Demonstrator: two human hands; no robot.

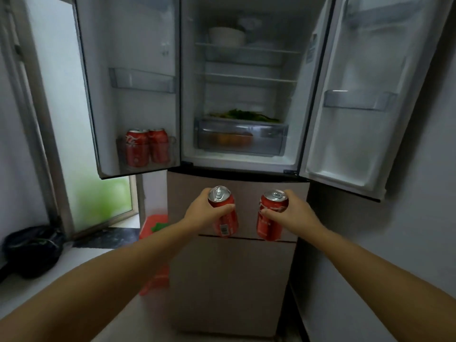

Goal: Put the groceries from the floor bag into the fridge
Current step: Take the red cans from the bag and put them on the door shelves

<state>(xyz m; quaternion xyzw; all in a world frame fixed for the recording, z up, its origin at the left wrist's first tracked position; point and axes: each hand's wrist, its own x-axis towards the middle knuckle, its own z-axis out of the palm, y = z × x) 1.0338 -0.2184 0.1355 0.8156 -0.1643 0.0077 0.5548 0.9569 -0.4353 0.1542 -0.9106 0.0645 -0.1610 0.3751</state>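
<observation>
The fridge (237, 164) stands straight ahead with both upper doors swung open. My left hand (202, 213) grips a red soda can (225, 218), held upright in front of the lower drawers. My right hand (293, 213) grips a second red soda can (270, 218) at the same height, a little apart from the first. Two more red cans (146, 148) stand side by side in the bottom bin of the left door (128, 95). A red bag (153, 225) with something green in it sits on the floor left of the fridge, partly hidden by my left forearm.
Inside the fridge are a white bowl (227, 35) on the top shelf, leafy greens (244, 116) above the crisper and orange fruit in the crisper drawer (240, 138). The right door (357, 99) has an upper bin. A black bag (32, 250) lies at the far left by a glass door.
</observation>
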